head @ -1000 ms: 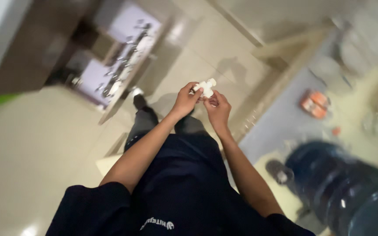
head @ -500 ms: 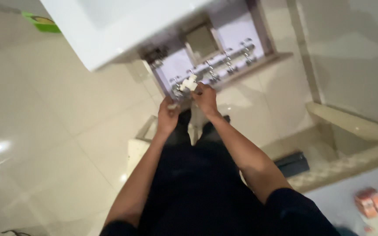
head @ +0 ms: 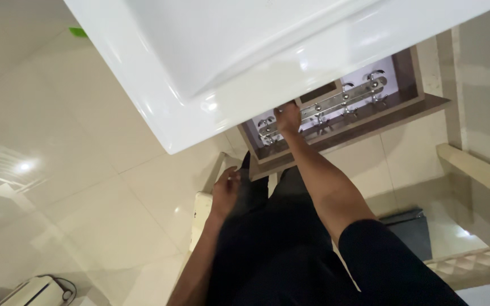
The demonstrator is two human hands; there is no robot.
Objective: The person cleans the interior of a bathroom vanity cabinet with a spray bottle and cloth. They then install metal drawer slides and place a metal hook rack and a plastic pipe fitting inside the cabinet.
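Note:
My right hand reaches forward to the near edge of a large glossy white panel that fills the top of the view. Its fingertips are hidden at that edge, so what it holds cannot be seen. Just beyond it a metal rail with several hooks lies on a brown-framed board. My left hand hangs lower, beside my dark trousers, with fingers curled and nothing visible in them. The small white piece from the earlier frames is out of sight.
Glossy cream floor tiles spread to the left. A cream box-like object sits by my left leg and a dark flat box by my right. A carved cream ledge runs along the right, and a white appliance lies bottom left.
Both hands held a small white piece together before. Now they have parted: the right hand has stretched forward under the white panel and the left has dropped to my side. The view has swung.

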